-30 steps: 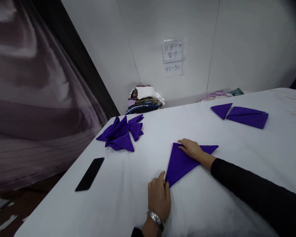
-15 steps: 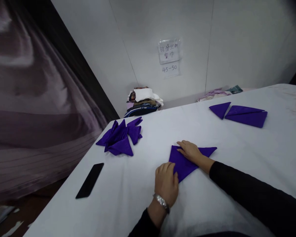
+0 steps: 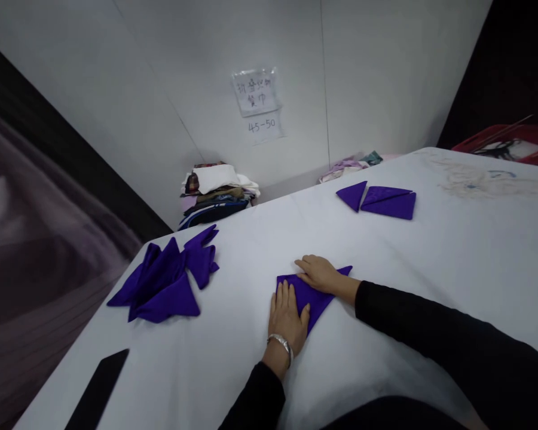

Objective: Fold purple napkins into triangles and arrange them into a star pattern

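Note:
A purple cloth napkin [image 3: 314, 301], folded into a triangle, lies on the white-covered table [image 3: 233, 358] in front of me. My left hand [image 3: 289, 319], with a silver bracelet at the wrist, rests flat on the napkin's left side, fingers stretched toward the far edge. Across the napkin's upper part lies my right hand [image 3: 318, 273], its fingers extended to the left along the far edge. The napkin's pointed right corner shows past my right wrist. Part of the cloth is hidden under both hands.
Folded purple napkins [image 3: 161, 283] stand in a pointed cluster at the left. A black flat slab [image 3: 97, 391] lies near the left edge. Two flat purple pieces [image 3: 388, 202] sit at the far right. Beyond are a clothes pile [image 3: 217, 194] and a red basket [image 3: 511, 143].
My left hand has gone from curled at the napkin's left edge to lying flat on it. My right hand stays on the far edge. The view has swung right.

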Available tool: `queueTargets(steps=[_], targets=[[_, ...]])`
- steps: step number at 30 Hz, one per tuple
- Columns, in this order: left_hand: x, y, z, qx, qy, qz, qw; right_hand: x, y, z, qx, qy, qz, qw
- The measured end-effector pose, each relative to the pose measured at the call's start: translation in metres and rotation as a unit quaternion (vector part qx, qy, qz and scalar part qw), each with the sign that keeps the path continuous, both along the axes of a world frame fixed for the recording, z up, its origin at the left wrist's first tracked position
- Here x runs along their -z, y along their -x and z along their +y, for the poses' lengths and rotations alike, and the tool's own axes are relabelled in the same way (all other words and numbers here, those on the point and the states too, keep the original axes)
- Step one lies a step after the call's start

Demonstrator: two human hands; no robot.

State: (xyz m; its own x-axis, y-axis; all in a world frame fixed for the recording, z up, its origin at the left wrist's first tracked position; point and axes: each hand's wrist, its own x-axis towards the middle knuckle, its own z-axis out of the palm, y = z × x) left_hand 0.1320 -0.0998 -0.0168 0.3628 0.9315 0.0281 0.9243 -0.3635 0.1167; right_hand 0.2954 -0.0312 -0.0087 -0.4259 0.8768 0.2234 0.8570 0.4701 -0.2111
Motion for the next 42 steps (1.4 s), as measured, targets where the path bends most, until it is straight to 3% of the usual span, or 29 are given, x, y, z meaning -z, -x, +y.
queueTargets(steps=[8, 15, 18, 21, 24, 26, 30, 32, 36, 42], targets=[[0.003, 0.002, 0.000, 0.006, -0.018, -0.010, 1.000, 0.008, -0.061, 0.018, 0.007, -0.016, 0.017, 1.000], [0.003, 0.002, 0.001, 0.008, -0.010, 0.003, 1.000, 0.014, -0.081, 0.023, 0.023, -0.038, 0.000, 0.999], [0.000, 0.000, 0.001, 0.007, -0.006, 0.006, 1.000, 0.009, -0.091, 0.028, 0.047, -0.024, -0.011, 0.999], [-0.001, 0.000, 0.000, 0.002, -0.004, 0.000, 1.000, -0.004, -0.106, 0.032, 0.125, 0.004, 0.027, 0.992], [0.001, 0.000, 0.000, 0.002, -0.010, -0.013, 1.000, -0.019, -0.099, 0.020, 0.168, -0.013, 0.076, 0.983], [0.002, 0.000, 0.001, 0.003, -0.016, -0.019, 1.000, -0.025, -0.075, 0.003, 0.113, -0.032, 0.115, 0.986], [0.005, 0.001, 0.001, 0.006, -0.007, -0.024, 1.000, -0.021, -0.014, -0.032, -0.161, 0.005, 0.119, 0.980], [0.006, 0.001, 0.002, 0.009, 0.005, -0.021, 1.000, -0.015, 0.001, -0.038, -0.246, 0.046, 0.092, 0.964], [0.006, 0.001, 0.002, 0.003, 0.005, -0.021, 1.000, -0.007, -0.003, -0.028, -0.249, 0.109, 0.062, 0.960], [-0.002, -0.003, -0.001, 0.012, 0.005, -0.030, 0.999, -0.001, -0.011, -0.024, -0.229, 0.096, 0.040, 0.968]])
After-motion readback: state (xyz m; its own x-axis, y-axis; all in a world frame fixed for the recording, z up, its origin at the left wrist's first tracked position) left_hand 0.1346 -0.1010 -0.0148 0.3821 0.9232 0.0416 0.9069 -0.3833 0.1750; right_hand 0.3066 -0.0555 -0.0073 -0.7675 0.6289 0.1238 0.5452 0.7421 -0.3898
